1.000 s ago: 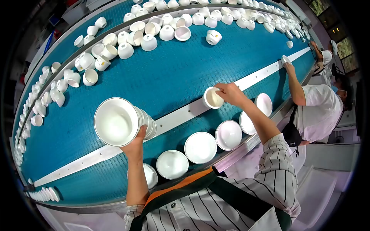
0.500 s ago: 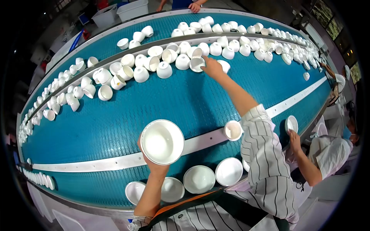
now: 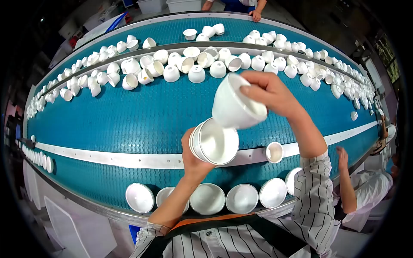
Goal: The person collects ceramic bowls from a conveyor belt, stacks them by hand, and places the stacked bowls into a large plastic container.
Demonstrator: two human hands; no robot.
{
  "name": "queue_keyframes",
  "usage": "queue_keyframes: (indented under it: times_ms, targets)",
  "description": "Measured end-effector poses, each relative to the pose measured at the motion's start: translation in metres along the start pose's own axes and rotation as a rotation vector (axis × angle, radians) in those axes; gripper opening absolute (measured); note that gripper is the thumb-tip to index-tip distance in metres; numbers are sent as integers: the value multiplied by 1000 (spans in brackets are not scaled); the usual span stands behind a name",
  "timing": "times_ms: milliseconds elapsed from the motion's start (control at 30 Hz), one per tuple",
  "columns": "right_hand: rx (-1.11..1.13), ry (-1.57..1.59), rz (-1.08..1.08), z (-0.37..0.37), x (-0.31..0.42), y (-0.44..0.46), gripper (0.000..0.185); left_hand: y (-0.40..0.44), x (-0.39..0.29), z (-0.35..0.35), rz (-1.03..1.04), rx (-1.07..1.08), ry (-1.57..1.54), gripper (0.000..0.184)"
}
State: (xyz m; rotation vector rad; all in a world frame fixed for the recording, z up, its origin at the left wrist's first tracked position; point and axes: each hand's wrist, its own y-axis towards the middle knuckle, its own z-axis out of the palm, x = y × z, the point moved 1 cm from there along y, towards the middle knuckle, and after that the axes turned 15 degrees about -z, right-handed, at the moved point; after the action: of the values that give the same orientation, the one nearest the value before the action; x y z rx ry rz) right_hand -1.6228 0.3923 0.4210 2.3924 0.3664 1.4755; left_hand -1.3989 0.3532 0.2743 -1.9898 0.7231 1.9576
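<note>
My left hand [image 3: 194,160] is wrapped round a stack of white bowls [image 3: 216,142], its open end facing up toward me. Just above the stack, my right hand [image 3: 270,95] grips a single white bowl [image 3: 234,105] by its rim, thumb inside. The held bowl is tilted and overlaps the top of the stack in view; whether they touch I cannot tell. Beside them a small white cup [image 3: 274,152] stands on the metal strip [image 3: 129,160]. Along the near edge sits a row of white bowls [image 3: 207,198], partly hidden by my left forearm.
Many white bowls [image 3: 196,74] lie jumbled along the divider rail [image 3: 172,50] of the blue belt [image 3: 142,116]. A co-worker's hand [image 3: 342,158] and arm are at the right. Another person's hand [image 3: 255,16] rests on the far edge. Nested bowls [image 3: 43,161] lie at far left.
My right hand has come back from the far bowls with a bowl in its grip, to above the stack. The view has shifted. The co-worker's hand at the right no longer holds a bowl.
</note>
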Motion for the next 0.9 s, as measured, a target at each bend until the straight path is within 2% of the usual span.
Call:
queue_keyframes:
  times_ms: [33, 100, 200, 300, 367, 433, 467, 500, 533, 600, 633, 700, 800, 833, 900]
  targets:
    - [71, 5, 7, 6, 15, -5, 31, 0, 0, 6, -8, 12, -69, 94]
    - [183, -180, -80, 6, 16, -12, 31, 0, -6, 14, 7, 43, -139, 96]
    - [282, -188, -21, 4, 17, -17, 31, 2, -15, 31, 61, 65, -287, 99]
    - [359, 113, 11, -8, 13, -15, 34, 0, -14, 45, -50, 81, -124, 100]
    - [339, 211, 148, -37, -16, 9, 35, -3, 2, 51, -33, 69, -68, 101]
    - [-33, -258, -14, -63, -103, 53, 37, -6, 2, 62, -17, 58, -6, 101]
    - [-60, -734, -139, -79, -151, 70, 37, -8, 1, 69, -45, 36, -11, 101]
    - [-71, -874, -78, -86, -206, 83, 38, -10, 1, 76, -39, 33, 14, 102]
    - [-75, -1024, -119, -85, -247, 84, 38, -11, 1, 81, -29, 29, 40, 102]
    - [-56, -1102, -95, -82, -331, 90, 42, -11, 9, 91, 22, 24, -20, 102]
    - [-33, -1050, -2, -76, -338, 84, 33, -11, 7, 94, 58, 31, 25, 102]
    - [-153, -946, 143, -78, -335, 83, 37, -11, 4, 107, 84, 41, 34, 101]
    - [-304, -919, 37, -90, -329, 61, 27, -13, 9, 121, -49, 77, 14, 101]
    - [-414, -899, -95, -97, -323, 56, 25, -14, 6, 128, -43, 74, -18, 101]
    - [-407, -157, -25, -114, -235, 34, 22, -11, -2, 142, -28, 60, -83, 100]
